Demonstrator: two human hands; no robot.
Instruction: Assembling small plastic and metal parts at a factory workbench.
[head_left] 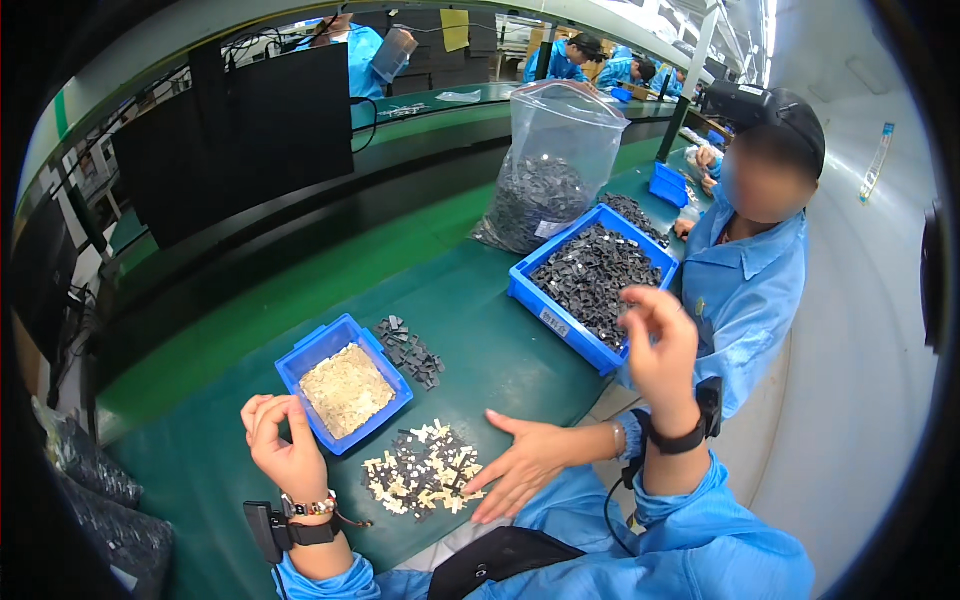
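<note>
My left hand (285,445) hovers over the green table (480,350), fingers curled in with thumb against fingertips and nothing visible in them. It sits just left of a small blue bin (325,345) of cream pieces. My right hand (660,350) is raised above the table edge, blurred, fingers bent; whether it holds a piece I cannot tell. Between my hands lies a loose pile of mixed cream and dark small parts (425,470). A co-worker's hand (525,462) rests flat and open against the pile's right side.
A small heap of dark parts (410,350) lies beside the small bin. A large blue tray (590,275) of dark parts and a clear bag (550,170) of them stand further back. A co-worker in blue (750,280) sits at the right.
</note>
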